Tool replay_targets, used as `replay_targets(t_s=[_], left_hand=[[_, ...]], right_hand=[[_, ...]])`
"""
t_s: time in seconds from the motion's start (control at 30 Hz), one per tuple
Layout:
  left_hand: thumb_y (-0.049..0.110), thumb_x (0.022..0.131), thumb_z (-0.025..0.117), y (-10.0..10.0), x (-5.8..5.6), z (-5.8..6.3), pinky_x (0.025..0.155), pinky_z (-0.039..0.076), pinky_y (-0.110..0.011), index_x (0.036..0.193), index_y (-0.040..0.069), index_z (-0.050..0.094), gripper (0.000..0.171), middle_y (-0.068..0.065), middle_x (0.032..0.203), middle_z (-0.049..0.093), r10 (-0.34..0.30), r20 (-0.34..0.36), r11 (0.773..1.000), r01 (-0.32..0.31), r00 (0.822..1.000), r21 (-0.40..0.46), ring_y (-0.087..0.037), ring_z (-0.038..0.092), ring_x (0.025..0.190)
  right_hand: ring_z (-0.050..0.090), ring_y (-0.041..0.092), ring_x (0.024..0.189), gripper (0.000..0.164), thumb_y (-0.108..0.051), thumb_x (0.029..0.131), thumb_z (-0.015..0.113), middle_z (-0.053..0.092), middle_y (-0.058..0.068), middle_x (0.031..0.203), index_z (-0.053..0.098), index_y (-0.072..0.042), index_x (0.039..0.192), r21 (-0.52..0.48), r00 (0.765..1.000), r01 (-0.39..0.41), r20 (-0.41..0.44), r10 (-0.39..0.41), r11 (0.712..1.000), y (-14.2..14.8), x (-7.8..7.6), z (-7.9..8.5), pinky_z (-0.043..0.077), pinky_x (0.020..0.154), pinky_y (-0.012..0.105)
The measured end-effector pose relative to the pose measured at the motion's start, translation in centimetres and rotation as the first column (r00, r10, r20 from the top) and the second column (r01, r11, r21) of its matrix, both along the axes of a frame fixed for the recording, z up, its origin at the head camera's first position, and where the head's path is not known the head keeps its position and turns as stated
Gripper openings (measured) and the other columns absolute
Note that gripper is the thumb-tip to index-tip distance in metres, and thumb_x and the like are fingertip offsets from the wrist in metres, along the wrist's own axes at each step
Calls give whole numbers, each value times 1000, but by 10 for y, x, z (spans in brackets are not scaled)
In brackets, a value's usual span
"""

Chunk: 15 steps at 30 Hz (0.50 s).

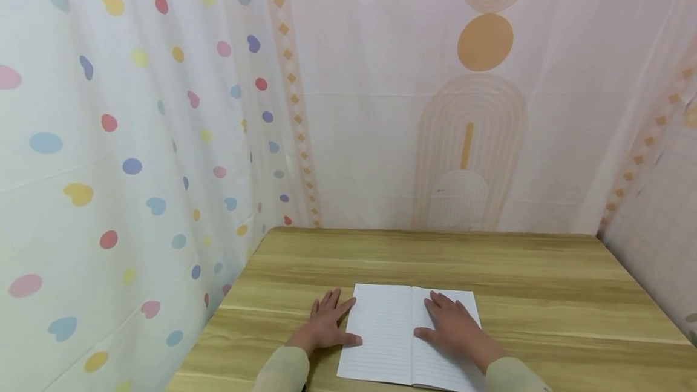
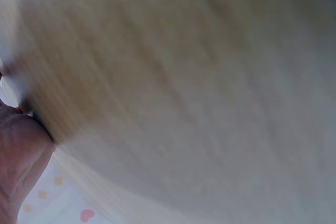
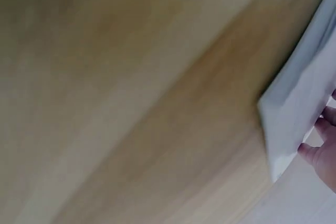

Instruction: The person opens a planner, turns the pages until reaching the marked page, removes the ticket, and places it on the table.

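An open notebook (image 1: 381,334) with ruled white pages lies flat near the table's front edge. My left hand (image 1: 325,323) is spread beside its left side, mostly on the wood, with the thumb and index fingertip at the page edge. On the right page rests my right hand (image 1: 454,325), fingers extended and thumb pointing toward the centre fold. The left wrist view catches only part of the left hand (image 2: 21,153) at its left edge. In the right wrist view, fingers of the right hand (image 3: 324,148) touch the white notebook (image 3: 291,114), whose corner shows.
The wood-grain table (image 1: 435,259) extends behind and to both sides of the notebook. A curtain with coloured dots (image 1: 130,166) hangs along the left, and a pale patterned curtain (image 1: 359,138) hangs behind the table's far edge. More patterned cloth (image 1: 659,222) borders the right side.
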<state>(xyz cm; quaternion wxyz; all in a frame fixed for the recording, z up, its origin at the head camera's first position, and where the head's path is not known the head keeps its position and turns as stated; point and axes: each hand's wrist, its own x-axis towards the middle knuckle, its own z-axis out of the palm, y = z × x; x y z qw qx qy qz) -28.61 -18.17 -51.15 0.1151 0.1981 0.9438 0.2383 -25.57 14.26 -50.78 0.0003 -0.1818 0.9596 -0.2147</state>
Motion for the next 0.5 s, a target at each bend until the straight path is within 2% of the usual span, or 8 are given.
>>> replay_targets(t_s=[0.17, 0.3, 0.5], left_hand=[[57, 80, 77, -1, 0, 0, 114, -1, -65, 155, 14, 37, 95, -27, 161, 10, -2, 14, 1000, 2, 1000, 5, -46, 4, 148], [57, 80, 76, -1, 0, -1, 115, -1, -64, 155, 14, 37, 95, -27, 161, 10, -4, 8, 1000, 4, 1000, 1, -46, 4, 148], [56, 80, 77, 0, -1, -1, 114, -1, -65, 154, 13, 37, 94, -27, 161, 11, -5, -1, 1000, 5, 1000, -3, -46, 5, 148]], right_hand=[[38, 44, 137, 78, -51, 90, 67, 43, 29, 146, 51, 9, 138, 42, 996, 93, -8, -93, 995, 20, -5, -1, 25, 109, 66], [37, 50, 134, 83, -56, 90, 64, 42, 33, 144, 50, 11, 138, 87, 987, 159, -9, -158, 983, 40, -10, -4, 26, 105, 70], [31, 58, 133, 88, -60, 90, 62, 34, 42, 143, 46, 12, 140, 54, 977, 213, 17, -215, 975, 64, -9, -5, 23, 103, 74]])
